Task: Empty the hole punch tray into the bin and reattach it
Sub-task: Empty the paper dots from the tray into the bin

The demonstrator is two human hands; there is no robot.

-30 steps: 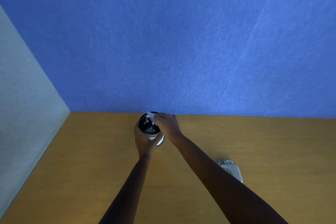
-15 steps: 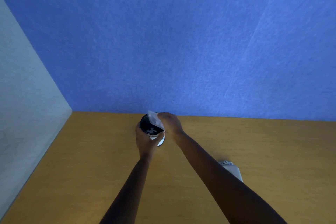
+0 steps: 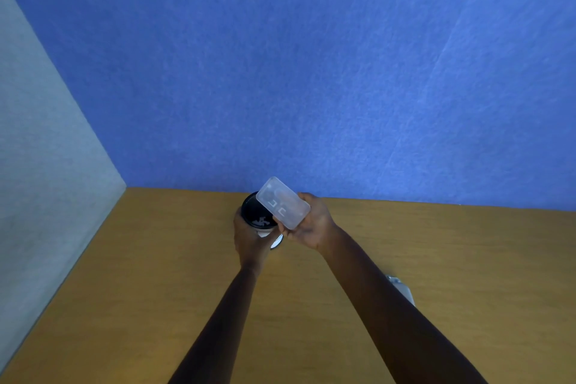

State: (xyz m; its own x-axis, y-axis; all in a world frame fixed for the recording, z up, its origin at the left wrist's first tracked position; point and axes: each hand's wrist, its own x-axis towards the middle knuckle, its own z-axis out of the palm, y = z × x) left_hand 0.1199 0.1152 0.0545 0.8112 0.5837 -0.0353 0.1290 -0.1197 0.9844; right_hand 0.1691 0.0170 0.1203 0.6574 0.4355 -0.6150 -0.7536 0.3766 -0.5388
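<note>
A small round black bin (image 3: pixel 253 212) stands on the wooden desk near the blue back wall, with white paper bits lying inside it. My left hand (image 3: pixel 249 238) is wrapped around the bin's near side. My right hand (image 3: pixel 311 224) holds the clear plastic hole punch tray (image 3: pixel 283 203) tilted over the bin's right rim, its flat face turned towards me. The grey-white hole punch (image 3: pixel 403 290) lies on the desk to the right, mostly hidden behind my right forearm.
The wooden desk (image 3: pixel 156 290) is bounded by a blue felt partition (image 3: pixel 311 72) at the back and a grey partition (image 3: pixel 46 165) on the left. A white disc-like piece (image 3: pixel 277 241) shows under the bin's right side.
My right hand has lifted and turned the tray, so its broad clear face now shows above the bin. My left hand stays on the bin.
</note>
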